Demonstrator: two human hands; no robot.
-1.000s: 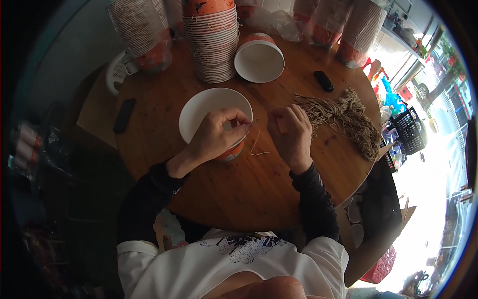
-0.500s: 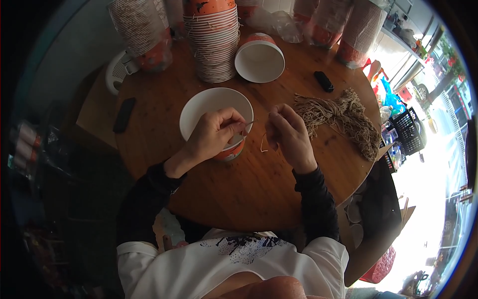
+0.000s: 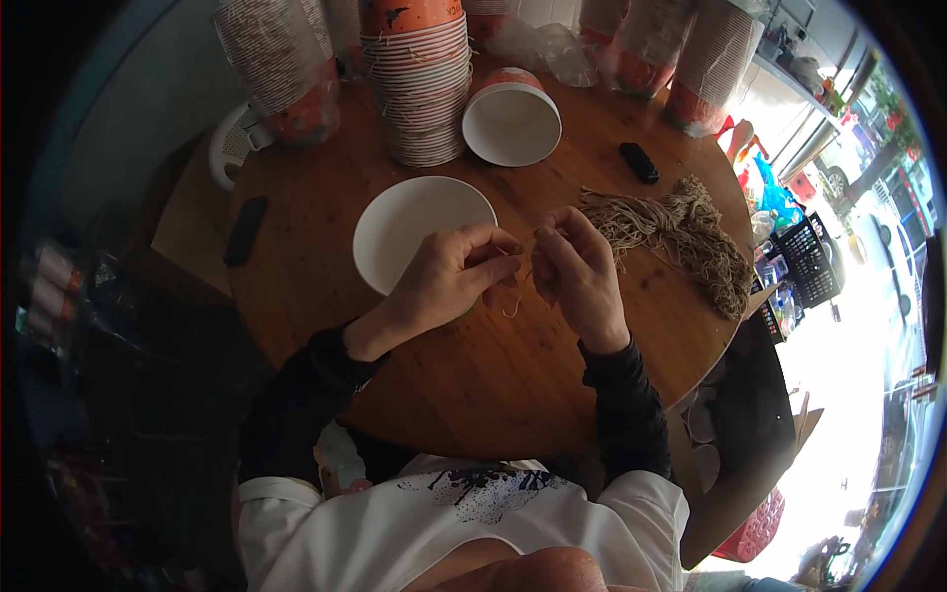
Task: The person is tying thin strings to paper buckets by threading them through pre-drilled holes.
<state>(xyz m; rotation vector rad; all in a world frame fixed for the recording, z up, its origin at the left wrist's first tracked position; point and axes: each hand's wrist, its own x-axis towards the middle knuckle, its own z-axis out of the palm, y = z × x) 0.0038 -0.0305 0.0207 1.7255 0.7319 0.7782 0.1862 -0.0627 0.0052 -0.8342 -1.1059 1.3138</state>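
Over the table, my two hands are close together, fingertips nearly touching. My left hand (image 3: 456, 274) is closed in a pinch in front of an open paper bucket (image 3: 400, 232), white inside, partly hidden by that hand. A thin tan string (image 3: 511, 308) dangles in a loose curl between the hands. My right hand (image 3: 582, 281) also pinches the string, its fingers curled; the exact spot it grips is too fine to make out. To the right of it lies a tangled hank of tan string (image 3: 656, 229).
Behind stand a tall stack of orange-and-white paper buckets (image 3: 419, 94) and a tipped bucket (image 3: 512, 123). More stacks in plastic wrap (image 3: 276, 74) line the far edge. A black object (image 3: 639, 163) lies far right, a dark flat one (image 3: 246, 230) at the left edge.
My left hand has moved right, bringing its fingertips up to my right hand. The dangling string has shifted slightly left and lower. My right hand has hardly moved.
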